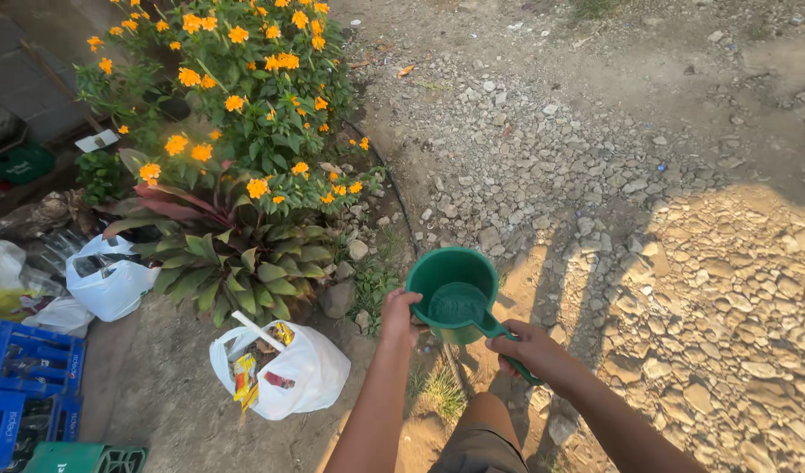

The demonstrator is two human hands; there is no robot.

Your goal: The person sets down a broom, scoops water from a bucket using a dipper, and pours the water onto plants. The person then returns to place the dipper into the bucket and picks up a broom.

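Left hand: your left hand (400,314) is curling its fingers over the near-left rim of the one green dipper (455,292), low centre of the frame.
Right hand: your right hand (527,348) is closing fully around the dipper's green handle (506,338), just right of the bowl.
Dipper: you are holding it level above the dirt, mouth facing up, between both hands.
White bags: two are sitting at lower left, one stuffed with wrappers (281,368) close to your left forearm, one (110,278) further left.
Blue crates: two (28,385) are stacking at the bottom-left edge.
Plants: one orange-flowered bush (236,79) is filling the upper left, with one broad-leaved plant (232,258) below it, just left of the dipper.
Open room: stony ground (647,175) is stretching wide across the right half.
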